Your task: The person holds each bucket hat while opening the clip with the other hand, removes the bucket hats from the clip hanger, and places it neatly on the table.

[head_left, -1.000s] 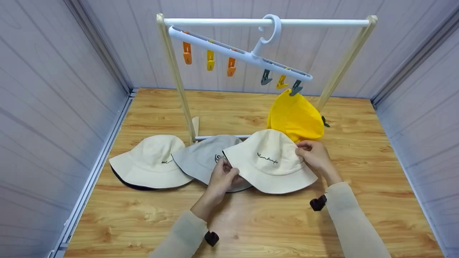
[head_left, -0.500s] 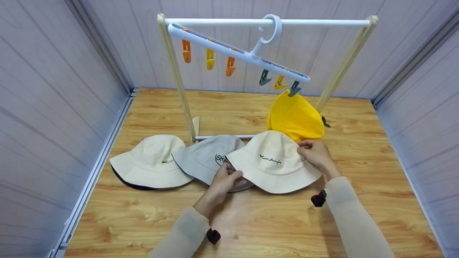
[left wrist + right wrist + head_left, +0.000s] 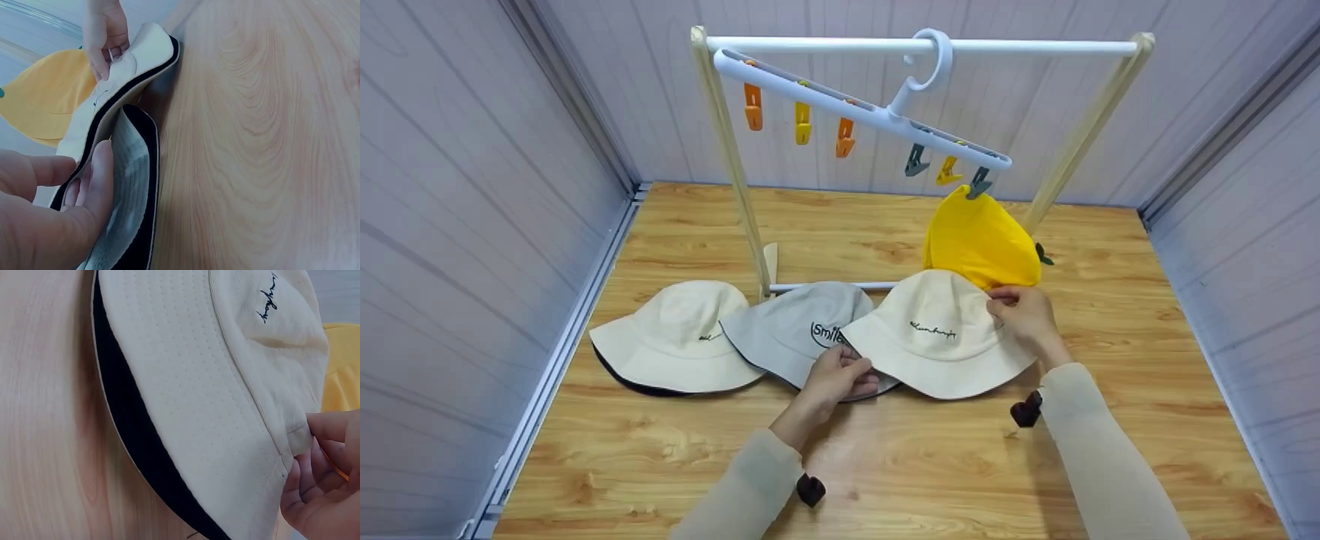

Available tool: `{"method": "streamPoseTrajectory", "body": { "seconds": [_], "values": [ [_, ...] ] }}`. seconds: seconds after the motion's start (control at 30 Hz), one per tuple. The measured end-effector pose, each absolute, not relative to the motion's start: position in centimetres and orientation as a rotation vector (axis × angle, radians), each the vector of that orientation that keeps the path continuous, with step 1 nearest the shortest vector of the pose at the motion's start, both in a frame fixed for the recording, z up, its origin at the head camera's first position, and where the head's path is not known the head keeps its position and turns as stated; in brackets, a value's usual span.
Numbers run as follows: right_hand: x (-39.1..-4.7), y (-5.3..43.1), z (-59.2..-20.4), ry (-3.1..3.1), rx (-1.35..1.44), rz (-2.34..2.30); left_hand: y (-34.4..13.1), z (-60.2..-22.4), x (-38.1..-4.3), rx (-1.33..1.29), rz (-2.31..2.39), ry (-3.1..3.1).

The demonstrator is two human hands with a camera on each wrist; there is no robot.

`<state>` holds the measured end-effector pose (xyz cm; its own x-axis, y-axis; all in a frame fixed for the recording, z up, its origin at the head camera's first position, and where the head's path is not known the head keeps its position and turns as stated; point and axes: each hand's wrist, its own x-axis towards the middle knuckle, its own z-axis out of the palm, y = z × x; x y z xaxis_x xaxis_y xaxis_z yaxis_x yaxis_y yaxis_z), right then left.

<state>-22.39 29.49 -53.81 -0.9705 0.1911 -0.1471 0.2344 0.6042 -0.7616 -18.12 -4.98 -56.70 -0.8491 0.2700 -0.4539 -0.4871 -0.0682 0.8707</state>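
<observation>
A cream bucket hat (image 3: 941, 367) with dark script across its crown is held between both hands, its front brim tilted toward me. My left hand (image 3: 834, 377) pinches the left edge of the brim; the left wrist view shows that hand's thumb (image 3: 102, 169) at the hat's dark lining. On the opposite side, my right hand (image 3: 1026, 316) grips the fabric where crown meets brim, seen closely in the right wrist view. Partly under the held hat lies a grey bucket hat (image 3: 776, 322) marked "Smile". Right behind it hangs a yellow hat (image 3: 982, 240), its edge in a dark grey clip (image 3: 979, 182).
Another cream bucket hat (image 3: 675, 352) lies at the left, overlapped by the grey one. A white hanger (image 3: 825, 96) with several orange, yellow and grey clips hangs tilted, lower at right, from the rack's white bar (image 3: 810, 45). Panelled walls enclose the wooden table (image 3: 922, 480).
Both hands have shifted the held cream hat slightly right, uncovering more of the grey hat's "Smile" lettering. In the last half second the hat has also risen a little.
</observation>
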Motion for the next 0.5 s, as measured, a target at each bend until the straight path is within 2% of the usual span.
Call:
{"method": "streamPoseTrajectory", "body": {
  "seconds": [0.5],
  "values": [
    [-22.54, 29.73, -54.73, 2.848, 0.341, -1.337, -4.91, -56.79, -17.99, -0.212, 1.902, 1.781]
  ]
}}
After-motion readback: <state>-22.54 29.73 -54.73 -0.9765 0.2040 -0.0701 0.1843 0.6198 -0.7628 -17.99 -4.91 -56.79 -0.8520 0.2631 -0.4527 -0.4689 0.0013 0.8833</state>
